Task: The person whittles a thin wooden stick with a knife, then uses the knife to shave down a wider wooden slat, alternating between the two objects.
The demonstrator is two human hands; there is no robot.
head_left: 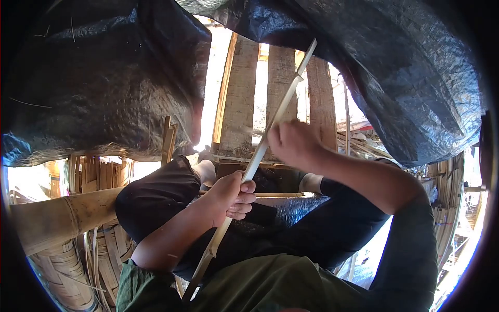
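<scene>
A long, pale bamboo strip [283,106] with raised nodes runs slantwise from my lap up toward the wooden slats. My left hand [236,197] is closed around its lower middle, fingers wrapped and thumb along it. Farther up, my right hand [293,141] is curled into a fist against the strip's right side, slightly blurred. I cannot tell what sits inside that fist. Below my left hand the strip's lower end [208,255] passes over my dark trousers and beside my green shirt.
Dark plastic sheeting [104,88] hangs at left, with more sheeting [410,73] at upper right. Upright wooden planks [239,93] stand ahead. A thick bamboo pole [67,213] lies by my left knee, above woven bamboo [62,275]. Split bamboo pieces [364,143] are piled at right.
</scene>
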